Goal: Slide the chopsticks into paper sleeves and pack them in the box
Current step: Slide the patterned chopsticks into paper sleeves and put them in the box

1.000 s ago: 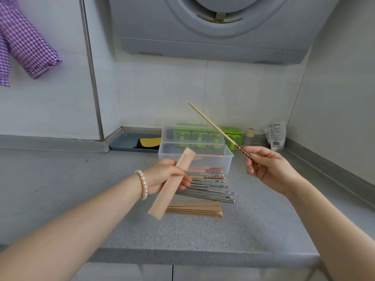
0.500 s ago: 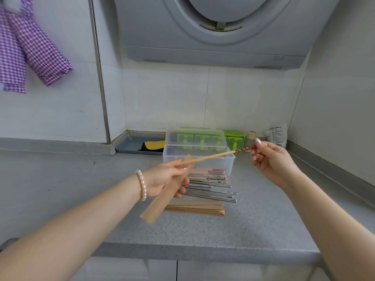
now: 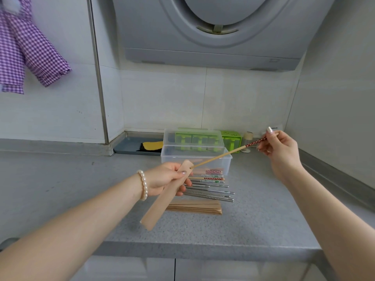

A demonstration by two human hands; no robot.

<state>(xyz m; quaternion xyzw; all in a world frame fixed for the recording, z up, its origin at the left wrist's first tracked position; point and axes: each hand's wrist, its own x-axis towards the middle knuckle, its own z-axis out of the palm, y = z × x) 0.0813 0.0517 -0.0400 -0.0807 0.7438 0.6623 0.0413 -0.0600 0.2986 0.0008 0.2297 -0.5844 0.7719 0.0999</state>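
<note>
— See the wooden chopstick point(image 3: 223, 156)? Its bare tip sits right at the mouth of the paper sleeve point(image 3: 167, 194), just entering, I'd say. The red-patterned end is pinched in the fingers of the right hand point(image 3: 278, 151); the left hand point(image 3: 165, 179) is closed around the sleeve's upper part, thumb across the front, the rest of it hanging down over the counter.

— So how would you push it in cleanly?

— Line the stick up with the sleeve's long axis first. At the moment they meet at an angle, and I reckon the tip could snag or crease the paper. Loosen the thumb a little so the mouth stays open, then feed it slowly.

— What's left to do?

— One chopstick in hand, one sleeve in hand. Beneath them, a loose row of chopsticks point(image 3: 211, 186) on the grey counter point(image 3: 253, 220), some metal, some with coloured ends; they overlap, so I can't count them. A flat stack of sleeves point(image 3: 195, 207) lies just in front of those, number unclear too.

— And the box?

— One clear plastic box point(image 3: 226, 162) behind the row, open, its lid point(image 3: 193, 136) standing behind it. I can't make out its contents.
</note>
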